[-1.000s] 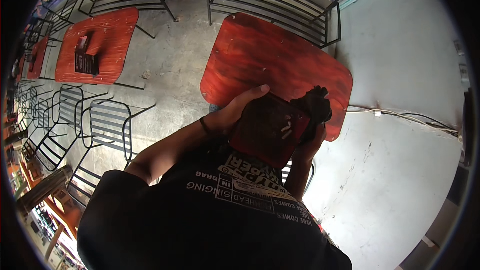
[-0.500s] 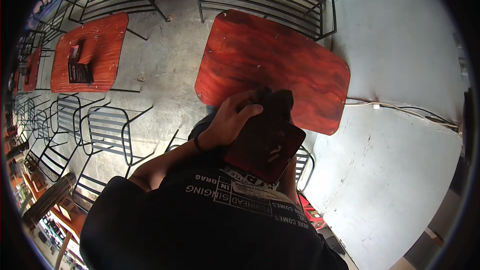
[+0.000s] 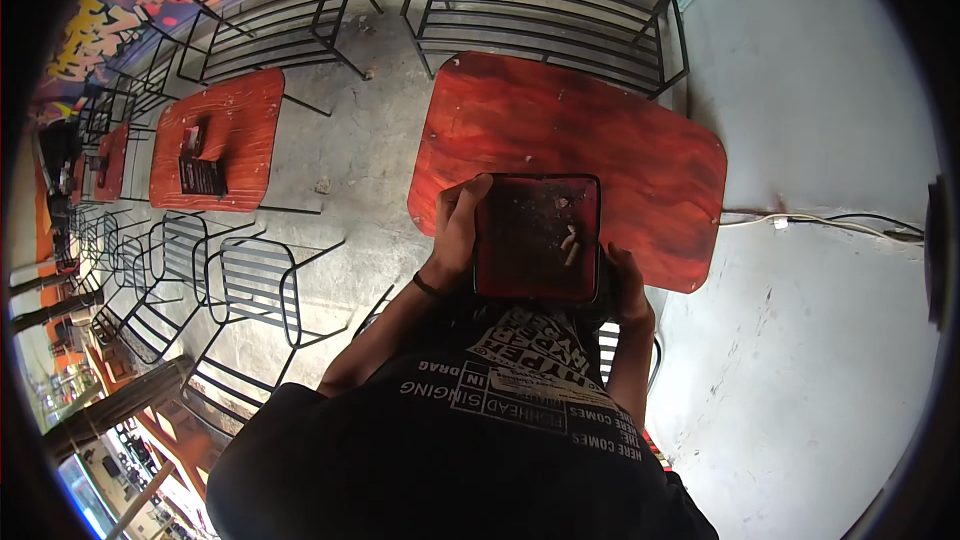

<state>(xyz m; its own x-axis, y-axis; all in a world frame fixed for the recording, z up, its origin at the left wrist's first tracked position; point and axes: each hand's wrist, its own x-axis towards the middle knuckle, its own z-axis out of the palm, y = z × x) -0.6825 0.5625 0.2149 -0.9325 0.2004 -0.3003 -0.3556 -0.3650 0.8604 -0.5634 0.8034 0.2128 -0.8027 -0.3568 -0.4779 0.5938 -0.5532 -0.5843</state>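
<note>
A square, dark red tray with a black rim, an ashtray by its contents (image 3: 515, 275), is held level in front of my chest. Ash crumbs and a few pale cigarette butts (image 3: 570, 245) lie in its right half. My left hand (image 3: 455, 235) grips the left side, thumb at the far left corner and the other fingers mostly hidden. Close by the right side is my right hand (image 3: 632, 290), fingers curled and thumb pointing up. Something dark sits between that hand and the ashtray; I cannot make out what it is.
Just beyond the ashtray stands a red wood-grain table (image 3: 570, 130), with a black metal bench (image 3: 545, 20) behind it. A white wall (image 3: 810, 340) with cables closes the right side. To the left are another red table (image 3: 245, 130) and several slatted metal chairs (image 3: 255, 280).
The ashtray has gone from tilted to level and squared up. My left hand has moved from its far end to its left side. My right hand has come into view; the dark cloth-like bundle no longer shows at the far end.
</note>
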